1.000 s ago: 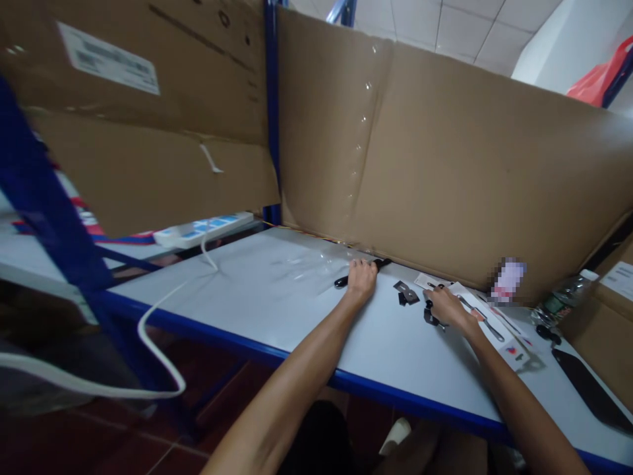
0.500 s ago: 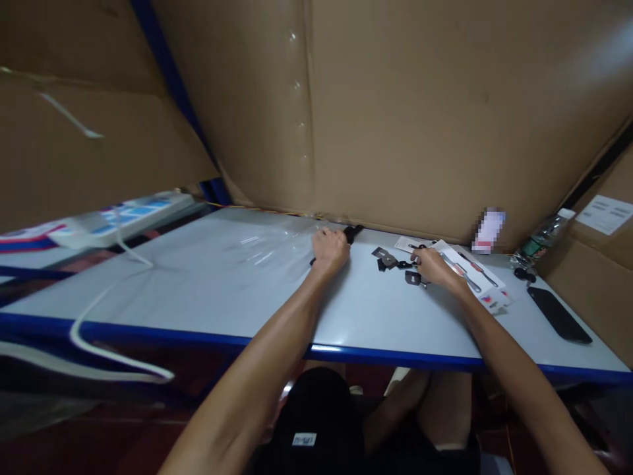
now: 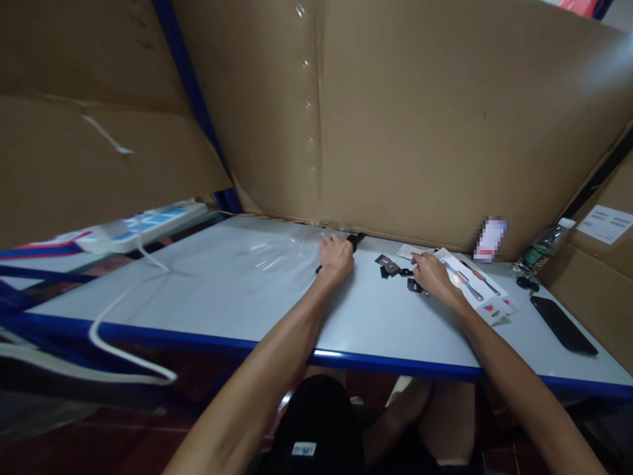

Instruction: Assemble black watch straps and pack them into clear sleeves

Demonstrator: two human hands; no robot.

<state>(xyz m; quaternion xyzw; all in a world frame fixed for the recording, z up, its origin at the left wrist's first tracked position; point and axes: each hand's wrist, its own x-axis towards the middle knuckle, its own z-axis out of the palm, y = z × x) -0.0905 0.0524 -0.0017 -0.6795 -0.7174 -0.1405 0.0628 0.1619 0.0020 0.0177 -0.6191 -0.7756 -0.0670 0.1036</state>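
My left hand (image 3: 337,255) is closed around a long black handle-like tool (image 3: 355,239) that lies on the grey table (image 3: 208,297) close to the cardboard wall. My right hand (image 3: 431,275) rests a little to the right, fingers curled over small black metal parts (image 3: 414,285). A flat dark metal piece (image 3: 387,264) lies between the two hands. Under and beside my right wrist sits a white card (image 3: 469,280) printed with pictures of tools. A clear plastic bag (image 3: 277,247) lies left of my left hand.
Tall cardboard sheets (image 3: 420,125) wall the back of the table. A black phone (image 3: 564,324) and a plastic bottle (image 3: 541,246) are at the right. A white power strip (image 3: 143,224) with its cord (image 3: 123,310) lies at the left behind blue shelf posts (image 3: 188,79).
The view swung from the left to face the table more squarely. Both hands stay in nearly the same places on the tool and the small parts.
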